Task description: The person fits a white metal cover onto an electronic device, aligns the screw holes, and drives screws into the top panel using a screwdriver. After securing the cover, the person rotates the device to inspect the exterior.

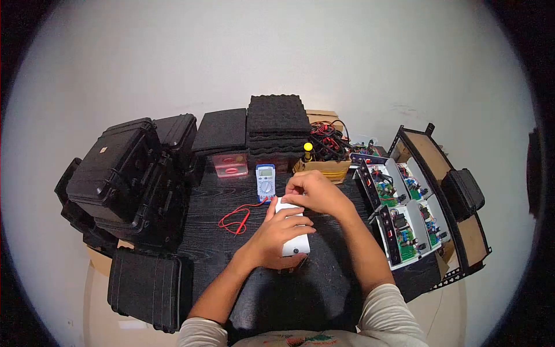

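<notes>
A white rectangular box (295, 246) lies lengthwise in front of me on the dark table, with a small black round part near its close end. My left hand (278, 234) is wrapped over the box from the left, its fingers across the top face. At the box's far end, my right hand (315, 194) has its fingertips pinched together; whatever is between them is hidden. Just beyond the hands stands a blue and white multimeter (266, 184). Its red test lead (236, 211) curls on the table to the left of my left hand.
Black hard cases (121, 173) are stacked at the left. Black foam sheets (278, 118) top clear-red drawers (231, 164) at the back. Beside them, a cardboard box (324, 171) holds cables and a yellow-topped tool. White open housings with circuit boards (407, 231) and a rack (430, 156) stand right.
</notes>
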`<action>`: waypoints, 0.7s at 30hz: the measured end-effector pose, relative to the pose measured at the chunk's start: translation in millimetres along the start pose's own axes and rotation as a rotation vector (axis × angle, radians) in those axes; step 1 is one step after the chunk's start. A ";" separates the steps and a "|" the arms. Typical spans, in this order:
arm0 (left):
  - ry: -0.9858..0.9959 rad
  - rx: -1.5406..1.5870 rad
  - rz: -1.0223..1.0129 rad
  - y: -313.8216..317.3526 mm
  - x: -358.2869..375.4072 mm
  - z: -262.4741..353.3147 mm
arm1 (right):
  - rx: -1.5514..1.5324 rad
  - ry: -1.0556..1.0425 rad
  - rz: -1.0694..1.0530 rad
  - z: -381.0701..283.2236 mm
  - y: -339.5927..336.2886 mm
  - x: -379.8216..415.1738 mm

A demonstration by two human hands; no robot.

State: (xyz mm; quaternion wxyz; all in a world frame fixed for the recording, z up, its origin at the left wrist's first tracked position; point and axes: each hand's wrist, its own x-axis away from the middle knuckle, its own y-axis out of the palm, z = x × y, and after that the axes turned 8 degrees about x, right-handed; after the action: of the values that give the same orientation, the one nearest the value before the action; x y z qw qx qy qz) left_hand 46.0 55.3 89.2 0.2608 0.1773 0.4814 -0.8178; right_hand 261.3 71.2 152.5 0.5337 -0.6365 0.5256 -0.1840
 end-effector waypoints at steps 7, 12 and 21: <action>-0.017 -0.006 -0.015 -1.3 0.3 0.5 | -0.142 -0.140 0.068 1.8 1.6 3.5; -0.024 -0.011 -0.025 -2.3 -1.2 2.6 | -0.150 -0.135 0.063 14.7 8.0 2.8; 0.017 0.027 0.003 0.1 -1.2 -1.4 | -0.005 -0.081 0.123 8.1 15.8 -1.7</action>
State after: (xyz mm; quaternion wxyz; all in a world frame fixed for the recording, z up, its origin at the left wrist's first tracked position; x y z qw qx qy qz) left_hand 47.2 56.8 89.2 0.2555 0.1887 0.4722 -0.8223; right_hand 259.7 78.6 136.3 0.5632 -0.6113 0.5420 -0.1236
